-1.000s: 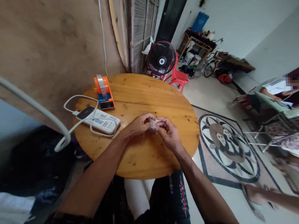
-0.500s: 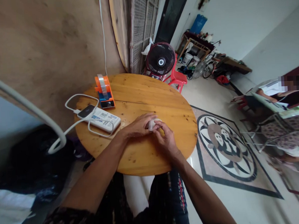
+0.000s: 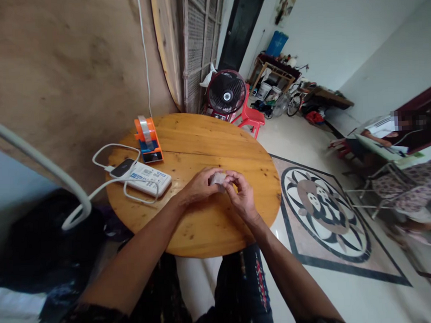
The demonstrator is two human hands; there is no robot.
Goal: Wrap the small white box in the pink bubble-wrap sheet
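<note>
Between my two hands is a small whitish wrapped bundle (image 3: 218, 178), too small to make out its exact kind. My left hand (image 3: 202, 184) is closed around its left side. The thumb and fingers of my right hand (image 3: 240, 191) pinch at its right edge. Both hands are above the middle of a round wooden table (image 3: 201, 234). An orange and blue tape dispenser (image 3: 148, 140) with a roll of clear tape stands to the far left of my hands. Nearer lies a white power bank (image 3: 149, 180).
A phone-like dark device (image 3: 122, 168) rests on the power bank, with a white cable looping around. Beyond the table stand a dark fan (image 3: 227, 96) and a red chair (image 3: 251, 116). A thick pale tube (image 3: 38, 156) arcs at left. People sit at a table at right.
The right-hand fingers have shifted slightly at the bundle's edge, and more of the bundle shows. The view has tilted a little, so the surroundings sit slightly lower and further left.
</note>
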